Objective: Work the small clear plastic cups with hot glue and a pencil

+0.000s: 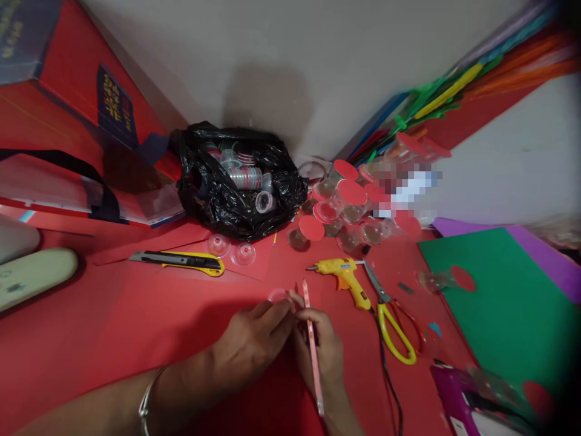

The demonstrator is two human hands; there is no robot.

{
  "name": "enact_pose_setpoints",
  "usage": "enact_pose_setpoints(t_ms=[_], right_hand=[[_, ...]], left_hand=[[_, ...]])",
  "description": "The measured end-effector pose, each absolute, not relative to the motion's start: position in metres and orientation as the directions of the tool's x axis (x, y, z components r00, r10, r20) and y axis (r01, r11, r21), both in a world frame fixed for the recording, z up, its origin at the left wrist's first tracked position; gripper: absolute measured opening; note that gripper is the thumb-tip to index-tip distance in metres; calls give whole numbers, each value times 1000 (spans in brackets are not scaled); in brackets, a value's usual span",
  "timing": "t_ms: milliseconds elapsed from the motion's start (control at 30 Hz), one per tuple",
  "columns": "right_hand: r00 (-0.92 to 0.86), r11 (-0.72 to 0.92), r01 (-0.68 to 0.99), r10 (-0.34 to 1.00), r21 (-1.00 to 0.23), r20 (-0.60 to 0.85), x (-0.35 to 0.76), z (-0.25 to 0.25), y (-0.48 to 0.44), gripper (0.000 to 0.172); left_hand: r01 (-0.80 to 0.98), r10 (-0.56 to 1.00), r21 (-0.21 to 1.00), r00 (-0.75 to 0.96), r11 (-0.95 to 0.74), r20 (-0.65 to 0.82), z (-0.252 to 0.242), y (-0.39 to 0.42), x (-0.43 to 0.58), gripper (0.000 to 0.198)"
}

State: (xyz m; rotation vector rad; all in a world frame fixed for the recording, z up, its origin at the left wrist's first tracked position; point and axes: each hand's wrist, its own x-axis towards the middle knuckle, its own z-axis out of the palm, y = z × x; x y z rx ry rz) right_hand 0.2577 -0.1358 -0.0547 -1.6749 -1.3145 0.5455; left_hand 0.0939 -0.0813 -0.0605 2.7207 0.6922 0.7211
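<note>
My left hand (pixel 254 342) rests on the red sheet (pixel 136 327) with its fingertips pressed on a small clear plastic cup lid (pixel 278 295). My right hand (pixel 320 354) is closed around a pink pencil (pixel 313 345), whose tip points up beside the lid. The two hands touch each other at the middle bottom of the view. A metal bangle (pixel 149 396) sits on my left wrist.
A yellow glue gun (pixel 345 275) and yellow-handled scissors (pixel 393 321) lie right of my hands. A yellow utility knife (pixel 181 260) and two clear lids (pixel 231 249) lie to the left. A black bag (pixel 236 181) of cups, red-topped cups (pixel 349 206), green foam sheet (pixel 499 297).
</note>
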Motion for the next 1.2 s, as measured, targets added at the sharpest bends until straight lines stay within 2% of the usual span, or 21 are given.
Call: enact_pose_setpoints(t_ms=[267, 467, 567, 667, 767, 867, 1000, 1200], right_hand=[[343, -25, 530, 921, -848, 187, 257, -55, -136, 5], [322, -11, 526, 928, -850, 188, 258, -57, -137, 5], [329, -3, 512, 924, -859, 193, 260, -61, -142, 11], [454, -86, 444, 880, -892, 141, 264, -58, -143, 23], [576, -119, 301, 814, -946, 81, 267, -50, -139, 30], [584, -97, 236, 809, -967, 61, 268, -49, -136, 34], [508, -94, 338, 856, -937, 97, 265, -60, -139, 34], [437, -33, 588, 854, -808, 283, 276, -51, -138, 39]], left_hand=[[383, 520, 371, 749, -846, 411, -66, -83, 95, 40], [393, 490, 293, 737, -871, 466, -53, -79, 99, 33], [427, 500, 261, 719, -866, 482, -50, -80, 101, 33], [446, 505, 239, 728, -863, 463, -51, -82, 101, 34], [442, 497, 228, 752, -868, 434, -51, -83, 100, 35], [433, 494, 237, 755, -869, 432, -50, -83, 99, 34], [421, 491, 253, 755, -871, 435, -50, -82, 99, 35], [459, 496, 191, 778, -868, 386, -54, -88, 100, 43]])
